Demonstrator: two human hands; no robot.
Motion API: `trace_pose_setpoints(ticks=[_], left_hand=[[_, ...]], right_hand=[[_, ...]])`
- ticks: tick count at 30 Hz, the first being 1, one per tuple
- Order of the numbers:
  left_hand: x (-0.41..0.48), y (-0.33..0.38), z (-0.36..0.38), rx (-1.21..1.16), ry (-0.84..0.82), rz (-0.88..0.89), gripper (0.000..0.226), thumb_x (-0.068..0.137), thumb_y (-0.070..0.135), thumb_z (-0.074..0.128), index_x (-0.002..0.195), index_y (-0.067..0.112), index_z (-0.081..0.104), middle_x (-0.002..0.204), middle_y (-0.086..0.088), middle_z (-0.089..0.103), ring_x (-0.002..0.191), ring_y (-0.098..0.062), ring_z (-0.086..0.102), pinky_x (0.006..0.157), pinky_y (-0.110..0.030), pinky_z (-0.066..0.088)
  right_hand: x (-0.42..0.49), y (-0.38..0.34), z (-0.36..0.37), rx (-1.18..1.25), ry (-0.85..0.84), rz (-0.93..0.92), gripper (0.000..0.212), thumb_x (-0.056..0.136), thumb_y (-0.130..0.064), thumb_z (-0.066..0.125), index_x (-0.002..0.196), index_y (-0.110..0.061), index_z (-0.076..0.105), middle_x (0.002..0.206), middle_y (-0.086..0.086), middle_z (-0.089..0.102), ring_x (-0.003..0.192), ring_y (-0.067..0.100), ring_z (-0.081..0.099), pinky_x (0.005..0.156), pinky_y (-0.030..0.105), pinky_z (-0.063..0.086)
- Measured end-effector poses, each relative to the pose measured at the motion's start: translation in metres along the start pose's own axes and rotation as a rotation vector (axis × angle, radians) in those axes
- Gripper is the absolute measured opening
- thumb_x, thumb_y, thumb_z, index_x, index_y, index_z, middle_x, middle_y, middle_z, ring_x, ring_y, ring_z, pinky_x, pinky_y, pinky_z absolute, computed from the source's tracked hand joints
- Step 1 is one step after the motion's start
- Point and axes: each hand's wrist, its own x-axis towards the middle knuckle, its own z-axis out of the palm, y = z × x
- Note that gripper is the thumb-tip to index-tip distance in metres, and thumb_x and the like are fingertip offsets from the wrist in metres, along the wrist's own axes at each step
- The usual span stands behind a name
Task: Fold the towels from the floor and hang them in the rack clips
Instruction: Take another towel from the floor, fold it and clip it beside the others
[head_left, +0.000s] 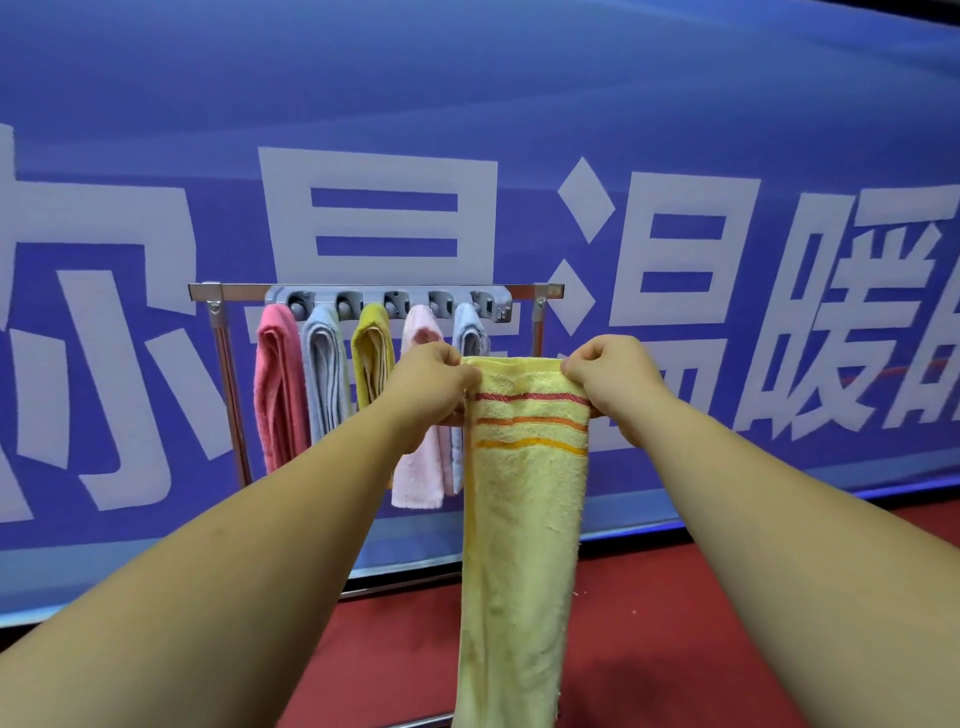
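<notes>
Pinching its top corners, left hand (434, 382) and right hand (610, 376) hold the yellow striped towel (524, 519), folded lengthwise and hanging toward 6 o'clock. At 10 o'clock the clip strip (389, 300) carries five towels, pink towel (278, 384) through pale blue towel (467, 332). No spare clip shows, so probably only this one is left.

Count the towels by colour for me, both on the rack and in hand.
Pink: 2, deep pink towel and pale pink towel, both on the rack.
Blue: 2, grey-blue towel and light blue towel, on the rack.
Yellow: 2, mustard towel on the rack, striped yellow towel gripped by left hand and right hand.
Total: 6.
</notes>
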Motion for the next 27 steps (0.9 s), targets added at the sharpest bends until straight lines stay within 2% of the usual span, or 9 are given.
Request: trace_pose_setpoints(ticks=[3,7,10,14,18,20,23,27], left_hand=[[-0.001,0.0,0.009,-0.01,-0.011,0.003,0.009,0.098,0.01,0.067,0.093,0.009,0.059,0.103,-0.026,0.074,0.09,-0.041,0.078,0.072,-0.052,0.068],[-0.001,0.002,0.024,-0.051,-0.034,0.027,0.01,0.098,0.01,0.068,0.095,0.009,0.059,0.106,-0.029,0.074,0.088,-0.038,0.079,0.069,-0.042,0.068],[-0.002,0.003,0.033,-0.118,-0.076,0.047,0.011,0.098,0.006,0.068,0.097,0.008,0.057,0.105,-0.032,0.074,0.084,-0.036,0.081,0.068,-0.04,0.067],[-0.004,0.006,0.039,-0.163,-0.121,0.068,0.012,0.1,0.005,0.068,0.1,0.007,0.057,0.101,-0.032,0.075,0.082,-0.035,0.08,0.073,-0.044,0.068],[-0.004,0.008,0.039,-0.183,-0.149,0.083,0.011,0.1,0.006,0.071,0.101,0.005,0.06,0.104,-0.033,0.074,0.087,-0.038,0.08,0.08,-0.048,0.068],[-0.004,0.008,0.037,-0.201,-0.155,0.084,0.013,0.099,0.004,0.072,0.104,0.0,0.061,0.104,-0.032,0.075,0.088,-0.038,0.08,0.078,-0.045,0.068],[-0.002,0.006,0.037,-0.224,-0.118,0.076,0.02,0.095,0.001,0.076,0.107,-0.006,0.062,0.106,-0.03,0.075,0.089,-0.038,0.08,0.076,-0.043,0.068],[-0.001,0.004,0.044,-0.22,-0.069,0.072,0.014,0.093,0.001,0.078,0.1,0.0,0.065,0.104,-0.027,0.077,0.088,-0.037,0.081,0.081,-0.049,0.067]], right_hand=[[0.0,-0.003,0.006,0.027,-0.013,0.007,0.009,0.099,-0.016,0.067,0.092,-0.014,0.072,0.093,0.011,0.073,0.085,0.029,0.075,0.071,0.045,0.068],[-0.003,-0.012,0.015,0.11,-0.047,0.036,0.002,0.097,-0.012,0.069,0.096,-0.014,0.07,0.093,0.013,0.075,0.074,0.03,0.079,0.068,0.047,0.068],[-0.005,-0.017,0.021,0.15,-0.066,0.039,0.008,0.095,-0.008,0.069,0.098,-0.015,0.066,0.092,0.014,0.074,0.066,0.032,0.079,0.067,0.05,0.068],[-0.006,-0.022,0.022,0.175,-0.075,0.048,0.018,0.095,-0.011,0.073,0.104,-0.021,0.061,0.101,0.012,0.07,0.069,0.031,0.079,0.068,0.047,0.068],[-0.005,-0.025,0.021,0.195,-0.073,0.054,0.018,0.094,-0.009,0.072,0.103,-0.021,0.062,0.106,0.013,0.07,0.072,0.03,0.08,0.066,0.043,0.068],[-0.005,-0.026,0.019,0.195,-0.061,0.048,0.018,0.094,-0.007,0.072,0.103,-0.02,0.063,0.106,0.012,0.07,0.072,0.03,0.08,0.064,0.041,0.068],[-0.007,-0.029,0.017,0.171,-0.051,0.035,0.018,0.095,-0.008,0.071,0.104,-0.021,0.063,0.102,0.01,0.07,0.069,0.029,0.08,0.068,0.045,0.069],[-0.008,-0.031,0.017,0.172,-0.048,0.038,0.017,0.096,-0.007,0.069,0.105,-0.02,0.063,0.1,0.009,0.07,0.066,0.028,0.08,0.067,0.043,0.069]])
